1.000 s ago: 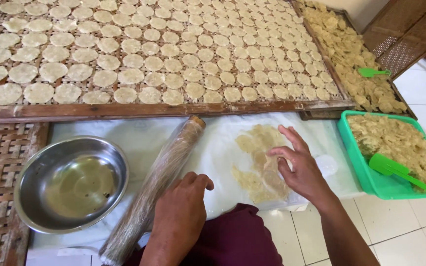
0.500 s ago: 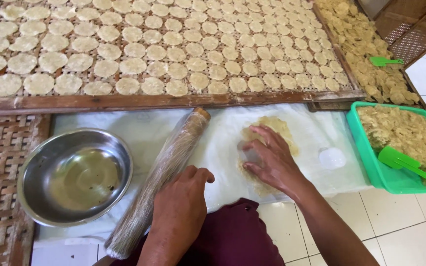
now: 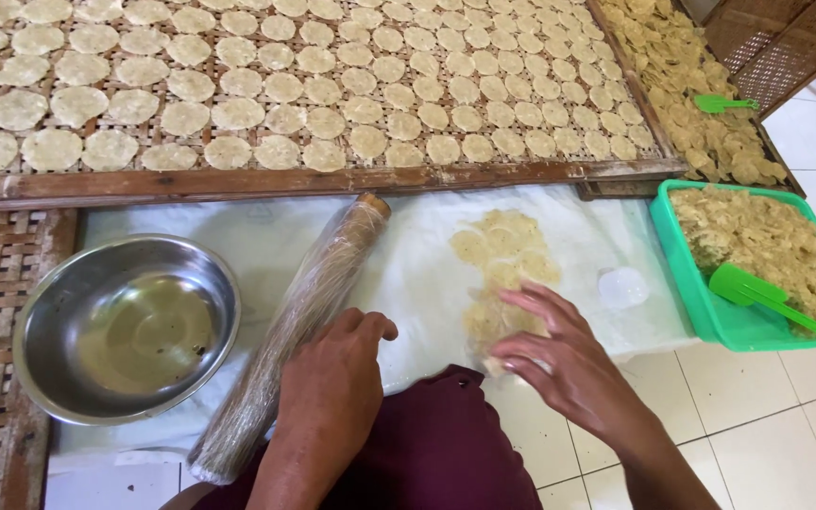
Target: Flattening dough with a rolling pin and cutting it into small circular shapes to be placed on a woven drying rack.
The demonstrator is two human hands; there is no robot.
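Note:
My left hand (image 3: pixel 334 378) rests on the lower part of a plastic-wrapped rolling pin (image 3: pixel 304 312) that lies slanted across a white plastic sheet (image 3: pixel 408 274). Thin flattened pale dough (image 3: pixel 502 260) lies on the sheet to the right of the pin. My right hand (image 3: pixel 554 354) is at the near end of that dough, fingers curled around its edge; whether it has lifted the edge is unclear.
A steel bowl (image 3: pixel 125 326) with oily liquid sits at the left. A wooden-framed woven tray (image 3: pixel 314 175) of several round dough discs fills the back. A green tub (image 3: pixel 710 312) of dough with a green scoop (image 3: pixel 757 293) stands right, beside a small white lid (image 3: pixel 623 285).
My right hand has drawn back from the far part of the dough to its near edge. The left hand stays on the rolling pin. The view has shifted slightly.

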